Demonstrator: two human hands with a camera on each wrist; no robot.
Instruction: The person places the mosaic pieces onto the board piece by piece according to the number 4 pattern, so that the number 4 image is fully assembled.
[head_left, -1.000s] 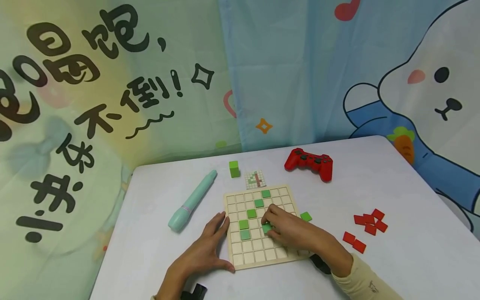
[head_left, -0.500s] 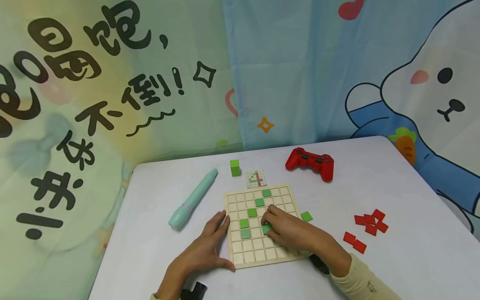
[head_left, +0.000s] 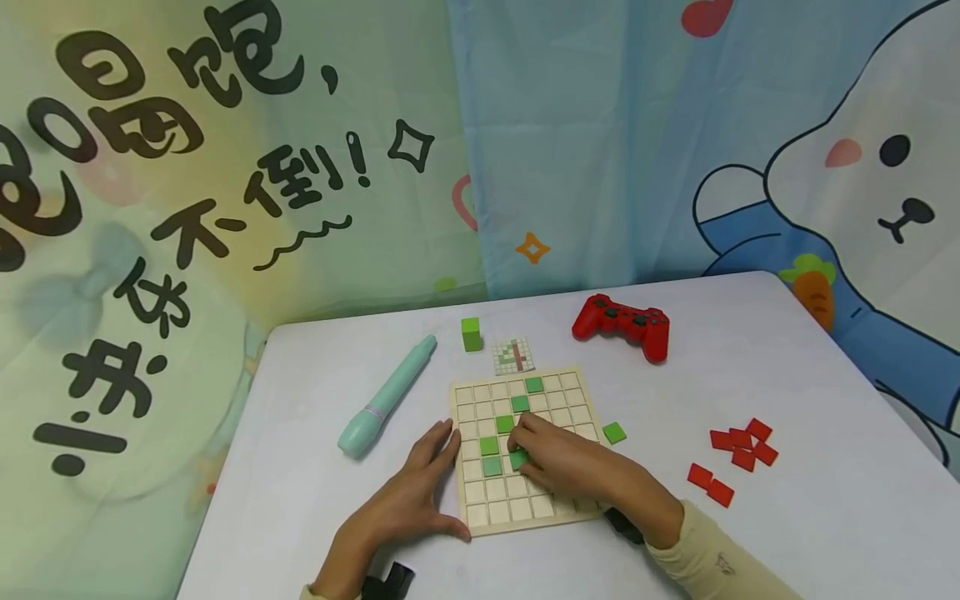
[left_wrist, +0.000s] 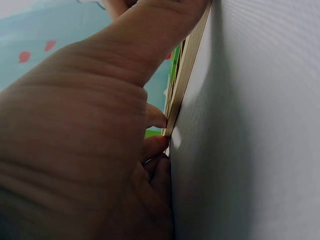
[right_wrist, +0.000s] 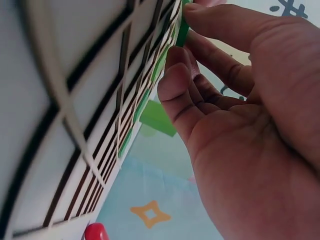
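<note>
A wooden grid board (head_left: 497,513) lies on the white table, with several green tiles (head_left: 489,446) set in its cells in a slanting line. My right hand (head_left: 573,460) is over the middle of the board and pinches a green tile (head_left: 518,459) between thumb and fingers. In the right wrist view that same tile (right_wrist: 183,27) shows on edge at the fingertips, close to the grid. My left hand (head_left: 408,500) rests at the board's left side, fingers and thumb spread along the edge. Its wrist view shows the fingers (left_wrist: 156,145) right at the board's rim.
Past the board's far edge lie a small pattern card (head_left: 513,357) and a green block (head_left: 471,334). A teal microphone-shaped object (head_left: 386,400) lies left, a red game controller (head_left: 622,326) back right. One loose green tile (head_left: 614,432) and several red tiles (head_left: 742,459) lie right.
My right hand has moved slightly left across the board, taking the pinched green tile one column or so over. My left hand stays at the board's edge.
</note>
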